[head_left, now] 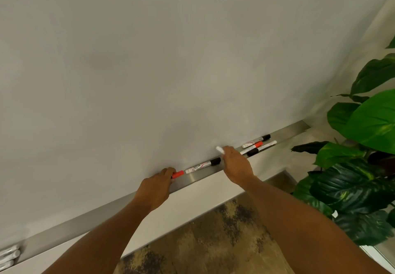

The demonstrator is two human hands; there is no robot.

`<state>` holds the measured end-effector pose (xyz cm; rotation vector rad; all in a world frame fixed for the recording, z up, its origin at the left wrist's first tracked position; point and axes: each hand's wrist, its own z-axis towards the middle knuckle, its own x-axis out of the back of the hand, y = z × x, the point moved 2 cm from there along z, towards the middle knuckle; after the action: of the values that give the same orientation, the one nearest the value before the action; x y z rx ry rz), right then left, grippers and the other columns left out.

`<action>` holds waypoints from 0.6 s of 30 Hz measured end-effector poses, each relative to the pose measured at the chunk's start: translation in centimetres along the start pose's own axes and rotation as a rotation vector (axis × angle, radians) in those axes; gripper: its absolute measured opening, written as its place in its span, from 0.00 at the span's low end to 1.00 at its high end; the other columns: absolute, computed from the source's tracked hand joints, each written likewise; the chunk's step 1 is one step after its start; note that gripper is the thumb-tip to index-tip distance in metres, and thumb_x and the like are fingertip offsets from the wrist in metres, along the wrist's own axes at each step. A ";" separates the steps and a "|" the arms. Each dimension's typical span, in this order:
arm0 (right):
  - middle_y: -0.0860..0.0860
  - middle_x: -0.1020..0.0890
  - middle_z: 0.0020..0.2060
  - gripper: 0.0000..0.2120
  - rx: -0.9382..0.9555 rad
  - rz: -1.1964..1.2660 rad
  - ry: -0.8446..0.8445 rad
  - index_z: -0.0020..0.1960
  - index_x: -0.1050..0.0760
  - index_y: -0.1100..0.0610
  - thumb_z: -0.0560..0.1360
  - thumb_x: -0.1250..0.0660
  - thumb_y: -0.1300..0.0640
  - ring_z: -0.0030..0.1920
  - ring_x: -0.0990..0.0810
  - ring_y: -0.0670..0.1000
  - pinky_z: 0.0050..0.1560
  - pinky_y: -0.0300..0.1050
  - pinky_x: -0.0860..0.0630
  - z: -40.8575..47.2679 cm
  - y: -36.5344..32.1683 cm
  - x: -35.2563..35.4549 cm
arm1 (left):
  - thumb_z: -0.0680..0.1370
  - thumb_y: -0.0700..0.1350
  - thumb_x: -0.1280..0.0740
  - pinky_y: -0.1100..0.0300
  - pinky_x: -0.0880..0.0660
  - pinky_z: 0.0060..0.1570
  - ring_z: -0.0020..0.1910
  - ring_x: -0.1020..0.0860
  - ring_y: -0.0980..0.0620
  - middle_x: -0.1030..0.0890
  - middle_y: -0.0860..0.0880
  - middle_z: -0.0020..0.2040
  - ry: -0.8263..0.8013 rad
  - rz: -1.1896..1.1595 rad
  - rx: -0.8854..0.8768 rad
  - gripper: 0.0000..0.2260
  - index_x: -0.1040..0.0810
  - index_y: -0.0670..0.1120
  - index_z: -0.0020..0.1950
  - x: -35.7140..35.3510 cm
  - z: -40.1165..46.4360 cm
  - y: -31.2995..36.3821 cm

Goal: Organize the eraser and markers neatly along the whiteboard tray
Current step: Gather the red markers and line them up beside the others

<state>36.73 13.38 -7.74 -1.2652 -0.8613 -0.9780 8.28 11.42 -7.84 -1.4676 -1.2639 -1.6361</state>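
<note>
Both hands grip markers at steel tray point(201, 178) below whiteboard point(171, 60), plant point(363, 167) beside.

head view | 1 camera | faces forward-down | near whiteboard tray point(198, 177)

The tray point(96, 214) lies bare left of the left hand point(157, 186). Rightward, a marker point(202, 165), the right hand point(236, 164) and three clustered markers point(257, 145) crowd it; plant leaves point(363, 145) hem the far end.

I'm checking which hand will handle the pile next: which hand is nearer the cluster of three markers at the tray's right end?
Right. The right hand, gripping a white marker, sits just left of the cluster; the left hand grips an orange-capped marker farther left.
</note>
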 end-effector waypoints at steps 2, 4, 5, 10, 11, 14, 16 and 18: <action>0.53 0.21 0.44 0.09 -0.312 0.161 0.058 0.59 0.31 0.58 0.82 0.42 0.54 0.41 0.19 0.55 0.39 0.50 0.21 0.4 -0.3 0.2 | 0.80 0.46 0.39 0.53 0.20 0.43 0.40 0.21 0.50 0.21 0.53 0.52 -0.003 -0.003 0.007 0.12 0.34 0.53 0.63 0.1 0.0 -0.1; 0.56 0.19 0.44 0.11 -0.546 0.258 0.074 0.57 0.31 0.59 0.82 0.42 0.52 0.42 0.19 0.56 0.40 0.51 0.21 0.9 -0.2 0.1 | 0.80 0.46 0.38 0.53 0.20 0.43 0.41 0.20 0.49 0.21 0.52 0.52 -0.007 -0.003 0.010 0.12 0.34 0.53 0.63 0.2 -0.2 -0.3; 0.57 0.19 0.46 0.11 -0.638 0.303 0.071 0.58 0.31 0.60 0.81 0.41 0.53 0.44 0.19 0.58 0.41 0.52 0.20 1.0 0.0 0.1 | 0.80 0.46 0.38 0.53 0.20 0.43 0.41 0.20 0.49 0.21 0.52 0.52 -0.007 0.002 0.010 0.13 0.34 0.53 0.63 0.3 -0.2 -0.4; 0.62 0.21 0.57 0.20 -0.920 0.440 0.030 0.65 0.32 0.64 0.78 0.39 0.53 0.55 0.20 0.63 0.53 0.56 0.21 1.9 1.5 -0.6 | 0.79 0.45 0.38 0.51 0.19 0.42 0.41 0.20 0.49 0.21 0.53 0.54 -0.032 0.021 0.003 0.14 0.35 0.54 0.63 0.8 -0.8 -0.5; 0.62 0.21 0.57 0.20 -0.931 0.443 0.019 0.65 0.32 0.64 0.78 0.39 0.53 0.55 0.20 0.63 0.55 0.56 0.21 2.1 1.7 -0.7 | 0.79 0.45 0.38 0.51 0.19 0.42 0.41 0.20 0.49 0.21 0.53 0.54 -0.027 0.025 0.001 0.14 0.35 0.54 0.63 1.0 -0.8 -0.5; 0.61 0.21 0.56 0.18 -0.920 0.421 0.000 0.62 0.28 0.63 0.78 0.39 0.53 0.54 0.20 0.62 0.54 0.54 0.21 2.5 2.1 -1.0 | 0.79 0.46 0.39 0.51 0.20 0.41 0.42 0.19 0.48 0.22 0.53 0.55 -0.022 0.027 -0.003 0.14 0.35 0.54 0.64 1.3 -0.9 -0.8; 0.61 0.20 0.53 0.17 -0.925 0.432 0.010 0.61 0.28 0.63 0.78 0.38 0.53 0.51 0.19 0.61 0.50 0.52 0.22 2.5 2.3 -1.1 | 0.80 0.46 0.40 0.53 0.22 0.40 0.42 0.20 0.48 0.22 0.53 0.55 -0.028 0.032 -0.015 0.13 0.36 0.54 0.64 1.5 -1.0 -0.9; 0.60 0.21 0.48 0.16 -0.948 0.476 0.031 0.60 0.28 0.63 0.78 0.38 0.53 0.49 0.20 0.61 0.49 0.52 0.22 2.6 2.5 -1.0 | 0.81 0.47 0.42 0.54 0.22 0.40 0.40 0.21 0.49 0.22 0.54 0.53 -0.030 0.026 -0.024 0.11 0.36 0.55 0.62 1.5 -0.9 -0.9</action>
<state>38.76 16.18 -9.23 -2.1161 0.0084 -1.0293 6.76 11.14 -6.59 -1.5225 -1.2398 -1.6233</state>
